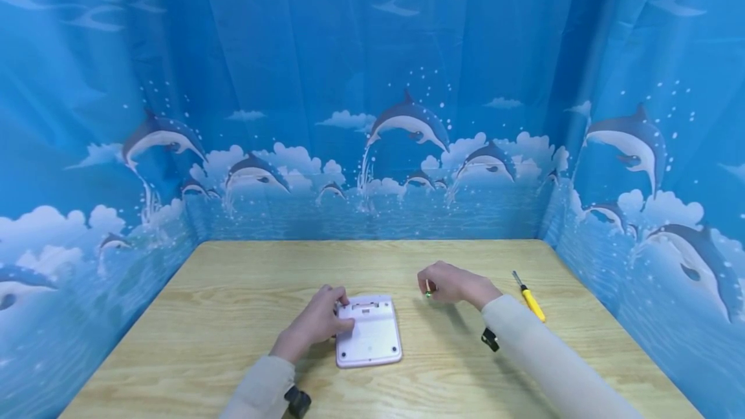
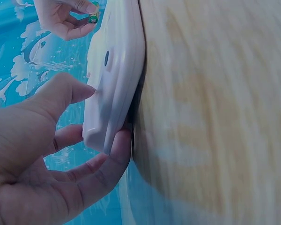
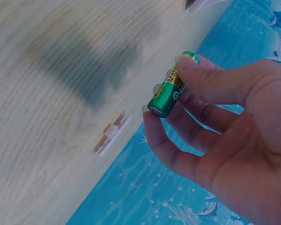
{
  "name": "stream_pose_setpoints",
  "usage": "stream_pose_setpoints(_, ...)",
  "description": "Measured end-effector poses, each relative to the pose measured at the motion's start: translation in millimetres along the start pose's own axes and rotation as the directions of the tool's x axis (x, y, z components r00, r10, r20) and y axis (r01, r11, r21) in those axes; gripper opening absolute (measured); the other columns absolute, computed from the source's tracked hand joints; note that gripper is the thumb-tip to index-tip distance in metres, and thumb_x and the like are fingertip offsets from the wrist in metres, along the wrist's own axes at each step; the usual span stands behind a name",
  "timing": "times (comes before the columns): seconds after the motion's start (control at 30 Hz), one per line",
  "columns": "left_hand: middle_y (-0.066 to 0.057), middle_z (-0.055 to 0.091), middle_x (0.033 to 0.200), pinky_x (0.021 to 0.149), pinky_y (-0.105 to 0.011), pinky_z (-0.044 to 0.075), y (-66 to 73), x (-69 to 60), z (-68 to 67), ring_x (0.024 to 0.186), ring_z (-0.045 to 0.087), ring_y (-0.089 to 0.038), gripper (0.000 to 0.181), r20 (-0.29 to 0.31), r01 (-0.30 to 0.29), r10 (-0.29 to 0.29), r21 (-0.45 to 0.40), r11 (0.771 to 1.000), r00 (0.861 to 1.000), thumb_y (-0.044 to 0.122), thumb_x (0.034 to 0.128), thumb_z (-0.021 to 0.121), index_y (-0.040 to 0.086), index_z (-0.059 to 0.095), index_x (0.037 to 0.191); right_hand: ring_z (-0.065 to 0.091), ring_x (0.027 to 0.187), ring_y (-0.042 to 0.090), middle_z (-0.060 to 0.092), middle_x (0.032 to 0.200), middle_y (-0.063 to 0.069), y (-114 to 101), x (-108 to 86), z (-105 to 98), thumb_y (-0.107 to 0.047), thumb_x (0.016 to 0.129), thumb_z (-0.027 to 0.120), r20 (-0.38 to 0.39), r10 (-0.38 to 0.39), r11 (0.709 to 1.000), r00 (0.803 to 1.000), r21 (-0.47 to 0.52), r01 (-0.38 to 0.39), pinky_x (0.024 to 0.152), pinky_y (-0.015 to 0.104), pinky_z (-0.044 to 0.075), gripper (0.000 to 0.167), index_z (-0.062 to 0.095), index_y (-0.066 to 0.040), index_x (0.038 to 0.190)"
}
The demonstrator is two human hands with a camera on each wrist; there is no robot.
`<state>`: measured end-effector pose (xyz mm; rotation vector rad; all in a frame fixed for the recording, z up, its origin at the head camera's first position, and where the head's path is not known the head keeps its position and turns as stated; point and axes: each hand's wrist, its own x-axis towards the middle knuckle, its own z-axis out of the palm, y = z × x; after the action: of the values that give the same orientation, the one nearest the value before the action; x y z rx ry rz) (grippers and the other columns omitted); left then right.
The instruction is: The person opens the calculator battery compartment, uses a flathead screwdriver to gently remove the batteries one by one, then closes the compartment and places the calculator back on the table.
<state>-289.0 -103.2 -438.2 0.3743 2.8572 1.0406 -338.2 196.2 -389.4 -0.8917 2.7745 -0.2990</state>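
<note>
A white calculator (image 1: pixel 369 335) lies back side up on the table, dark round feet at its corners and an uncovered battery compartment (image 1: pixel 365 307) along its far end. My left hand (image 1: pixel 317 319) grips its left side; in the left wrist view the thumb (image 2: pixel 77 89) presses the back and the other fingers curl at the edge. To the right of the calculator, my right hand (image 1: pixel 445 282) is raised over the table. It pinches a green and gold battery (image 3: pixel 171 89) between thumb and fingertips, apart from the calculator.
A yellow-handled screwdriver (image 1: pixel 531 299) lies on the wooden table (image 1: pixel 250 277), right of my right hand. In the right wrist view a small pale piece (image 3: pixel 112 133) rests near the table's edge; its kind is unclear. Blue dolphin-print curtains (image 1: pixel 326 115) enclose the back and sides.
</note>
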Motion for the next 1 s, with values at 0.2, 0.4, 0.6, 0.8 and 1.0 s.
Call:
stream_pose_setpoints(0.2,-0.007,0.053,0.102,0.071,-0.030,0.053,0.2,1.7,-0.5,0.088,0.054,-0.020,0.029,0.001,0.006,-0.006,-0.002,1.000,1.000,0.017,0.0826,0.085,0.013,0.063,0.101,0.055,0.077,0.011,0.068,0.088,0.006,4.9,-3.0,-1.1,0.009,0.088,0.068,-0.001,-0.009,1.000,1.000,0.005,0.009,0.070,0.027,0.050,0.017,0.069,-0.007,0.096)
stream_pose_setpoints(0.4,-0.007,0.053,0.102,0.071,-0.030,0.052,-0.7,2.8,-0.7,0.088,0.054,-0.020,0.029,-0.001,-0.003,0.003,0.004,1.000,1.000,0.018,0.0821,0.085,0.013,0.063,0.101,0.055,0.077,0.010,0.068,0.088,0.006,12.2,-4.5,0.7,0.009,0.087,0.068,-0.004,-0.013,1.000,1.000,0.000,0.013,0.070,0.027,0.050,0.018,0.069,-0.007,0.096)
stream_pose_setpoints(0.6,-0.007,0.052,0.101,0.068,-0.029,0.048,-0.8,2.8,-0.7,0.086,0.052,-0.019,0.029,0.007,-0.016,0.016,0.002,1.000,1.000,0.018,0.0827,0.084,0.013,0.063,0.102,0.055,0.077,0.011,0.067,0.087,0.003,16.5,-6.7,1.9,0.009,0.086,0.068,-0.009,0.000,1.000,1.000,0.001,0.000,0.070,0.027,0.049,0.020,0.069,-0.008,0.096)
stream_pose_setpoints(0.8,-0.007,0.052,0.100,0.067,-0.029,0.048,-0.8,2.6,-0.3,0.085,0.051,-0.019,0.029,0.006,-0.009,0.009,0.003,1.000,1.000,0.018,0.0826,0.084,0.013,0.063,0.102,0.056,0.078,0.011,0.069,0.089,0.007,19.8,-9.0,2.5,0.008,0.087,0.069,-0.008,-0.001,1.000,1.000,0.005,0.001,0.070,0.027,0.050,0.018,0.069,-0.007,0.096)
stream_pose_setpoints(1.0,-0.007,0.052,0.100,0.067,-0.029,0.049,-1.3,1.0,0.3,0.085,0.053,-0.019,0.029,0.002,0.002,-0.002,0.000,1.000,1.000,0.018,0.0823,0.085,0.013,0.063,0.101,0.056,0.076,0.010,0.067,0.087,0.006,25.9,-12.5,6.1,0.008,0.086,0.070,-0.017,0.003,1.000,1.000,0.004,-0.003,0.071,0.025,0.051,0.018,0.068,-0.007,0.095)
